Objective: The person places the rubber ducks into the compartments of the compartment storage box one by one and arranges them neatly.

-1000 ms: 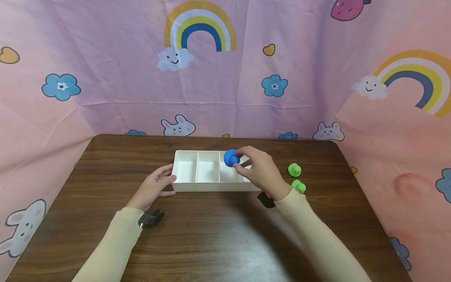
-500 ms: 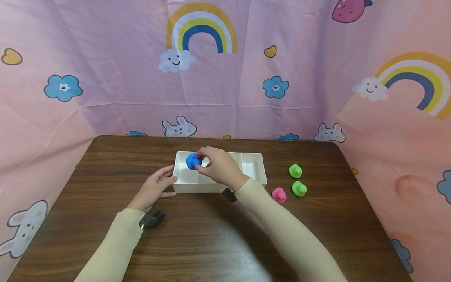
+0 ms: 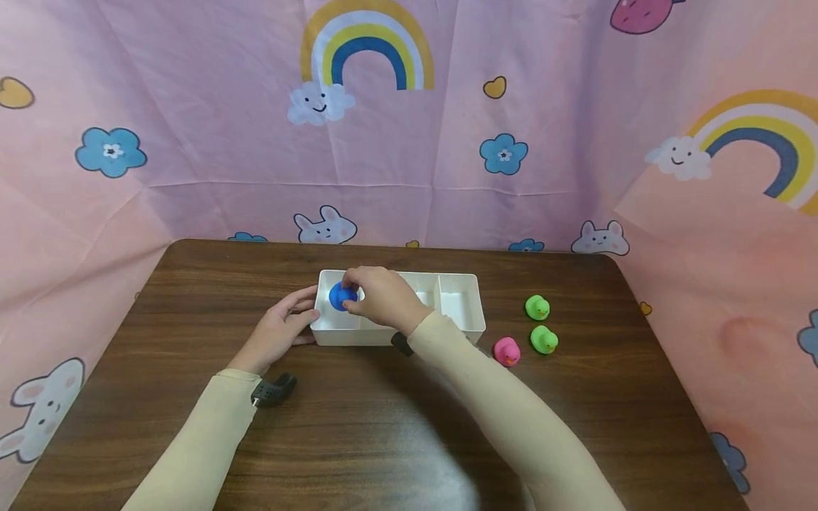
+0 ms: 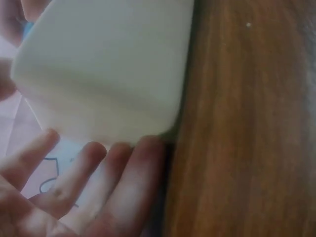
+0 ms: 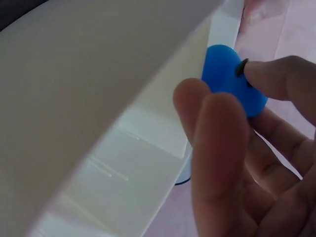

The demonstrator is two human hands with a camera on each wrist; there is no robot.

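A white divided box (image 3: 462, 331) stands on the table, its compartments in a row. My right hand (image 3: 385, 298) reaches across it and pinches a blue toy duck (image 3: 339, 297) between thumb and fingers, in the leftmost compartment's area. In the right wrist view the blue duck (image 5: 222, 69) shows between the fingertips, with the box wall beside it. At the box's left end, my left hand (image 3: 275, 333) rests against it with fingers spread. In the left wrist view the fingertips (image 4: 94, 150) touch the end wall, and the thumb lies at the rim.
To the right of the box sit two green toy ducks (image 3: 537, 307) and a pink toy duck (image 3: 507, 351), which lies close to the right sleeve (image 3: 505, 419). A patterned cloth (image 3: 409, 156) hangs behind the brown wooden table (image 3: 358, 440).
My right hand has carried the blue duck leftward along the box and lowered it at the leftmost compartment. The pink duck has come into view. My left hand stays at the box's end.
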